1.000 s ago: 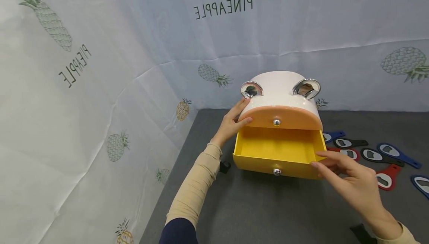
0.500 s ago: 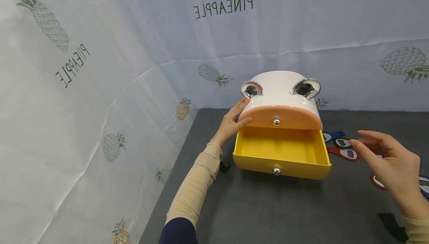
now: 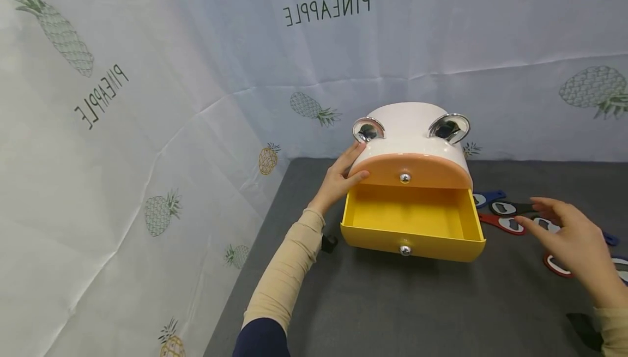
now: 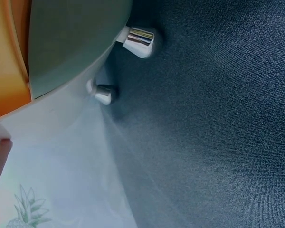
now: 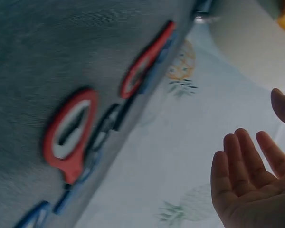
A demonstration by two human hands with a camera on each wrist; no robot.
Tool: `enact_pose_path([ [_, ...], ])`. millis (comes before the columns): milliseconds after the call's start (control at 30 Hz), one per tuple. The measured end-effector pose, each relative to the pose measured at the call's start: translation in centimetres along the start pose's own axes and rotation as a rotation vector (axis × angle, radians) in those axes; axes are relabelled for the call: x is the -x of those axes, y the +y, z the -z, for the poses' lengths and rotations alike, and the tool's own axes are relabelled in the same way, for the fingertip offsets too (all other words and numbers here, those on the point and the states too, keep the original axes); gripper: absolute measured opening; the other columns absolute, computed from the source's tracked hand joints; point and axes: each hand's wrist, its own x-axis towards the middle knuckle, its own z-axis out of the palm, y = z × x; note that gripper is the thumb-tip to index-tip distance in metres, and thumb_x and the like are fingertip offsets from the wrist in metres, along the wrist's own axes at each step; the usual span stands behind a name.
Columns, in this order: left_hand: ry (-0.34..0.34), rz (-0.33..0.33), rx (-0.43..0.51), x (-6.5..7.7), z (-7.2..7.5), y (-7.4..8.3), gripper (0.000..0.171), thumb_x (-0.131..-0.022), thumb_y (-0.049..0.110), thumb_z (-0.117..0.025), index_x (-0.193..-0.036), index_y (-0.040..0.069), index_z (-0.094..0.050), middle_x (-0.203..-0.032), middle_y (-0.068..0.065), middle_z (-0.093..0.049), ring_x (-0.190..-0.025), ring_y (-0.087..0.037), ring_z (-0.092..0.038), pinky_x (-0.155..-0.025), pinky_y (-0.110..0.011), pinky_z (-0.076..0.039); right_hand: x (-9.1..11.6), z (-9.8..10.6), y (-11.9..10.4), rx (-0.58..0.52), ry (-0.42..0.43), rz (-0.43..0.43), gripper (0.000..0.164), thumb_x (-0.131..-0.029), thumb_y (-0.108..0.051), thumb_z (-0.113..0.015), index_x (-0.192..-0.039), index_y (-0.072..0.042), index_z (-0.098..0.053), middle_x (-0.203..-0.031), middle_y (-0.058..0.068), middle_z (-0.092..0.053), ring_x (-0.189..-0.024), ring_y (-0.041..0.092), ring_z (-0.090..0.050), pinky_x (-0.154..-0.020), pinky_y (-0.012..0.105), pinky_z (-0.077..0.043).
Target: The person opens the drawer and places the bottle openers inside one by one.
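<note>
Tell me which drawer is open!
The yellow drawer, the lower one: it's pulled out, so you can see inside. The orange drawer right above it is closed, showing only its front.

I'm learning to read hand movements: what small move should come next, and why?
Probably lower the right hand to the red bottle opener nearest the yellow drawer. That hand holds nothing, the drawer is pulled out with nothing visible inside, and the left hand rests against the white cabinet.
</note>
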Motion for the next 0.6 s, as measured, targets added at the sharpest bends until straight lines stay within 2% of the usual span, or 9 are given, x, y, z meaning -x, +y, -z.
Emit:
enact_pose_path([
  [100,0.005,-0.005,-0.01,-0.1,0.0,-0.1,0.069,-0.08,0.064,-0.054,-0.142,0.048,-0.027,-0.152,0.026,-0.018,-0.143,-0.003,-0.018,-0.11,-0.035,-0.038,-0.7,-0.7,1.1,0.046,-0.044,-0.015,0.074,-0.091,-0.044,-0.057,-0.135,0.011,-0.036,-0.12,0.041,-0.042,-0.106,0.056,-0.039,-0.083,0.07,-0.034],
  [367,0.015,0.001,-0.021,-0.1,0.0,-0.2,0.072,-0.077,0.07,-0.051,-0.142,0.049,-0.027,-0.152,0.026,-0.018,-0.144,-0.004,-0.018,-0.113,-0.04,-0.033,-2.2,-1.9,3.4,0.069,-0.151,-0.007,0.079,-0.089,-0.046,-0.058,-0.133,0.016,-0.034,-0.119,0.041,-0.041,-0.099,0.053,-0.041,-0.073,0.065,-0.041],
  [500,0.013,0.004,-0.022,0.0,0.0,-0.1,0.071,-0.078,0.069,-0.051,-0.142,0.05,-0.026,-0.152,0.027,-0.018,-0.143,-0.004,-0.018,-0.112,-0.039,-0.035,-2.8,-2.5,4.4,0.09,-0.21,-0.005,0.088,-0.086,-0.051,-0.06,-0.132,0.018,-0.031,-0.117,0.042,-0.039,-0.097,0.055,-0.041,-0.073,0.067,-0.04],
  [600,0.011,0.005,-0.016,0.1,0.0,0.0,0.069,-0.079,0.067,-0.052,-0.141,0.05,-0.026,-0.151,0.027,-0.018,-0.143,-0.003,-0.018,-0.111,-0.038,-0.035,-3.2,-2.9,5.1,0.084,-0.266,-0.017,0.099,-0.084,-0.054,-0.061,-0.135,0.021,-0.022,-0.118,0.044,-0.037,-0.096,0.056,-0.042,-0.073,0.066,-0.042],
])
